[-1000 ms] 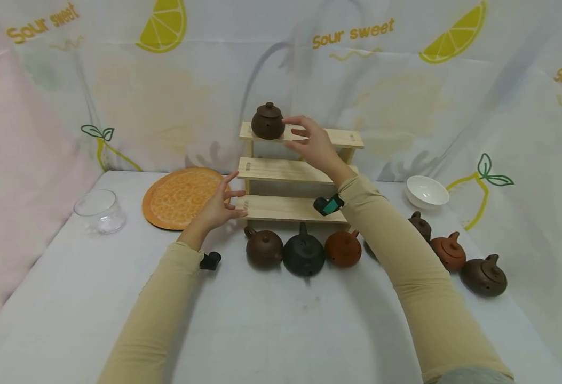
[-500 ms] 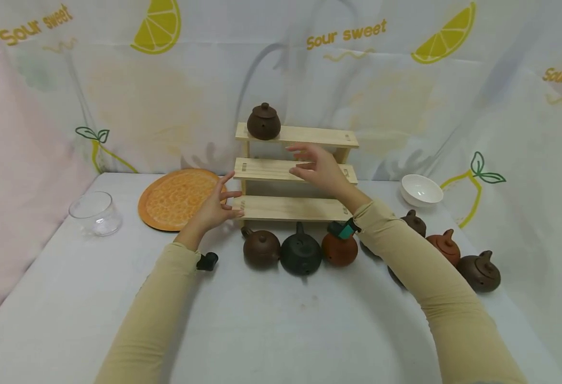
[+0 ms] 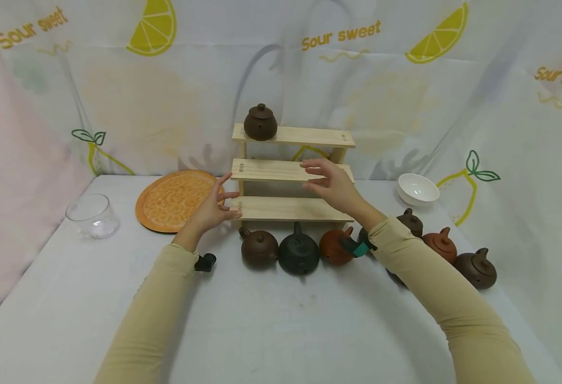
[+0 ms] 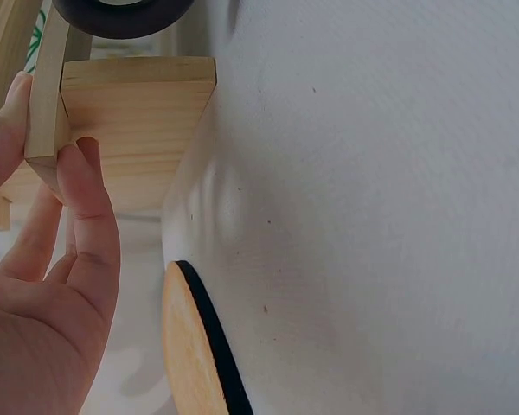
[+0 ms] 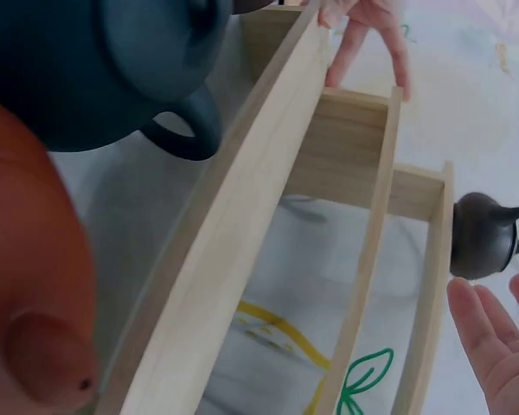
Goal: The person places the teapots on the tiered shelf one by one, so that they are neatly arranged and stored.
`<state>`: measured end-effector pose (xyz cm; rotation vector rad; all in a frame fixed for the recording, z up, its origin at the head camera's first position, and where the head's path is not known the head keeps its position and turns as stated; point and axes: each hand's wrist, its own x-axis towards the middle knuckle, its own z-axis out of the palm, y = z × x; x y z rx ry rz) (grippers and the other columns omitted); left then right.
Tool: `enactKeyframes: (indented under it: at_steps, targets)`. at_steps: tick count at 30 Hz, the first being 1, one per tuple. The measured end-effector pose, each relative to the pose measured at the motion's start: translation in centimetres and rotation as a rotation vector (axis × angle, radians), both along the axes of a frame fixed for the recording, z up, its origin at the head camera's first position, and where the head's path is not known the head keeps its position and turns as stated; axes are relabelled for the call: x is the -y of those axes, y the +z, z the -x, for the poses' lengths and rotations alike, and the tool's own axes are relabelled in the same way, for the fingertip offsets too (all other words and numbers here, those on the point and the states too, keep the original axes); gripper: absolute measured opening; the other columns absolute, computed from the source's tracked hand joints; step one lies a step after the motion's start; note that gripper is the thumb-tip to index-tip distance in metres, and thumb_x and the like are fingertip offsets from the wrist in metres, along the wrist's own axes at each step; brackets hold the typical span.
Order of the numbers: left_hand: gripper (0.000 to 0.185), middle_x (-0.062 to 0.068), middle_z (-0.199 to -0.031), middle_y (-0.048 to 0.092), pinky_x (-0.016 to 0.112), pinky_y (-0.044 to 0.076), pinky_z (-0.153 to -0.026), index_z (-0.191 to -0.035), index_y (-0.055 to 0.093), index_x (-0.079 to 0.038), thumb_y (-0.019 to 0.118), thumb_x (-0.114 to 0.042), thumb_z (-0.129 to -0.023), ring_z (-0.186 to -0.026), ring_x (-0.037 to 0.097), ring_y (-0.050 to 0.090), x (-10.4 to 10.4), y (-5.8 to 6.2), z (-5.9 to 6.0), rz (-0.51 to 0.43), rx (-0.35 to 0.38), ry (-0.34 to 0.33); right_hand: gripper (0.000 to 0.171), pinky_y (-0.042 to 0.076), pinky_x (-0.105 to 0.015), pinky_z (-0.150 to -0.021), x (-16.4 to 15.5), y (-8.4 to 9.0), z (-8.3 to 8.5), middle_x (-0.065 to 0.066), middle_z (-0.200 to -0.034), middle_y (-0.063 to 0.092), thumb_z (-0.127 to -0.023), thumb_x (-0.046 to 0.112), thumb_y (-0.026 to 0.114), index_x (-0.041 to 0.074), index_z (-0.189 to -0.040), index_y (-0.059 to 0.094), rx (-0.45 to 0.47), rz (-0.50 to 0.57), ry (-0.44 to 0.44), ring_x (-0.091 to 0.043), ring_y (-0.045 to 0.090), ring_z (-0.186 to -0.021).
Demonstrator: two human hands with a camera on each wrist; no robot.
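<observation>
Table [image 3: 271,330]: white cloth, both sleeved forearms stretched across it from the near edge.
Front row of teapots: brown teapot [image 3: 259,248], black teapot [image 3: 299,255] and orange-red teapot [image 3: 334,247] side by side, just in front of the rack's lowest step. Three more pots [image 3: 473,268] to the right, partly behind the right forearm.
Left hand [image 3: 212,207]: fingers straight — fingertips [image 4: 88,160] touching the left end of the lowest step; holding nothing.
Right hand [image 3: 334,184]: open, fingers spread and relaxed, palm turned left; it hangs in front of the middle step at the right side, touching nothing that I can see — empty.
Wooden rack [image 3: 290,170]: three steps, pale wood, standing mid-table against the backdrop.
Dark teapot [image 3: 260,122]: upright on the left end of the top step, well above and left of the right hand; also seen at the far end of the rack in the right wrist view [image 5: 484,235].
Orange plate [image 3: 175,198]: flat on the table, just left of the rack, near the left hand.
Glass bowl [image 3: 91,215]: far left, well apart from the hands.
White bowl [image 3: 417,189]: right of the rack, behind the right-hand pots.
Backdrop [image 3: 405,90]: lemon-print sheet reading "Sour sweet".
</observation>
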<state>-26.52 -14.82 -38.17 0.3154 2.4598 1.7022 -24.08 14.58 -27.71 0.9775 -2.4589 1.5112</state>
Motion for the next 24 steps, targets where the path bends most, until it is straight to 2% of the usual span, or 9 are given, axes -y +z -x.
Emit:
enactKeyframes:
  at_steps: [5, 11, 19, 24]
  targets:
    - [0.099, 0.021, -0.136, 0.045, 0.043, 0.044, -0.085, -0.149, 0.006, -0.03, 0.068, 0.006, -0.081, -0.099, 0.043, 0.054, 0.0, 0.0, 0.0, -0.009, 0.008, -0.002, 0.042, 0.043, -0.046, -0.089, -1.2, -0.6, -0.5, -0.03, -0.128, 0.044, -0.082, -0.013, 0.062, -0.015, -0.122, 0.047, 0.001, 0.003, -0.003, -0.045, 0.045, -0.116]
    - [0.1, 0.022, -0.136, 0.045, 0.032, 0.047, -0.078, -0.15, 0.005, -0.028, 0.068, 0.007, -0.081, -0.097, 0.041, 0.055, 0.1, -0.1, 0.0, -0.011, 0.006, -0.009, 0.042, 0.045, -0.043, -0.087, -2.3, -1.3, -1.2, -0.027, -0.128, 0.046, -0.083, -0.011, 0.062, -0.013, -0.122, 0.048, 0.014, -0.035, -0.048, -0.041, 0.05, -0.113]
    - [0.1, 0.022, -0.136, 0.045, 0.035, 0.045, -0.08, -0.15, 0.005, -0.029, 0.068, 0.006, -0.081, -0.097, 0.041, 0.054, 0.0, 0.1, 0.0, -0.001, 0.012, -0.005, 0.04, 0.043, -0.045, -0.09, -3.9, -2.3, -2.6, -0.026, -0.13, 0.045, -0.085, -0.009, 0.061, -0.013, -0.123, 0.048, 0.091, -0.042, -0.085, -0.038, 0.047, -0.116]
    - [0.099, 0.023, -0.136, 0.044, 0.029, 0.047, -0.076, -0.15, 0.004, -0.028, 0.067, 0.006, -0.082, -0.096, 0.041, 0.055, 0.0, 0.2, -0.1, -0.007, 0.008, -0.014, 0.04, 0.042, -0.048, -0.09, -5.0, -3.3, -3.2, -0.027, -0.13, 0.044, -0.085, -0.01, 0.06, -0.013, -0.123, 0.046, 0.114, -0.036, -0.104, -0.041, 0.045, -0.118]
